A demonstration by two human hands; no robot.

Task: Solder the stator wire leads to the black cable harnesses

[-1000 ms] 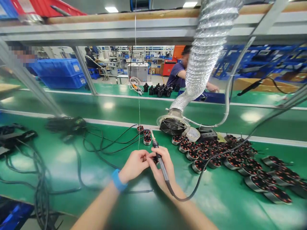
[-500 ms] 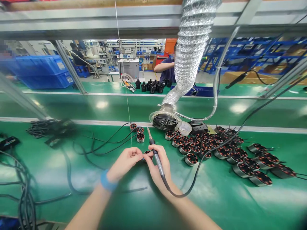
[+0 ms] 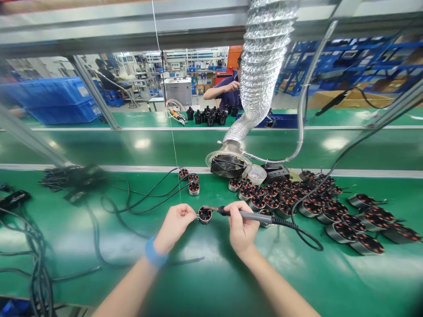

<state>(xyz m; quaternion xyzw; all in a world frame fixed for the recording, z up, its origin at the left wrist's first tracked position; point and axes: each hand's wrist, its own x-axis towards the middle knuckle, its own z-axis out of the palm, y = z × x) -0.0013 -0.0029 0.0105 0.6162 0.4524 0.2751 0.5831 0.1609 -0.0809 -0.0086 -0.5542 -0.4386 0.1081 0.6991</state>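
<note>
- The left hand (image 3: 175, 224), with a blue band (image 3: 156, 253) at its wrist, has a narrow grip: thumb and forefinger pinch together just beside the left edge of a small round motor; anything between them is too small to tell.
- The right hand (image 3: 243, 226) has its grip closed around the handle of a soldering iron (image 3: 254, 216), held nearly level, its tip pointing left.
- That motor (image 3: 205, 216) sits on the green desk (image 3: 211, 277) between the two hands, coppery windings facing up. The iron's tip lies over its far side; whether they touch, I cannot tell.
- On the left of the desk, dark cables (image 3: 42, 268) run in a loose bundle.
- To the right, many similar motors (image 3: 309, 209) stand close together.
- Beyond the left hand, three more motors (image 3: 194, 189) stand near one another beside black leads.
- Farther back, a round fan (image 3: 228, 167) hangs below a silvery flexible duct (image 3: 267, 57), with a roll of tape (image 3: 257, 175) just right of it.
- Past the desk's far edge, black parts (image 3: 211, 117) and blue bins (image 3: 59, 99) stand on another green surface; a person in a dark shirt (image 3: 228, 92) is behind, partly hidden by the duct.
</note>
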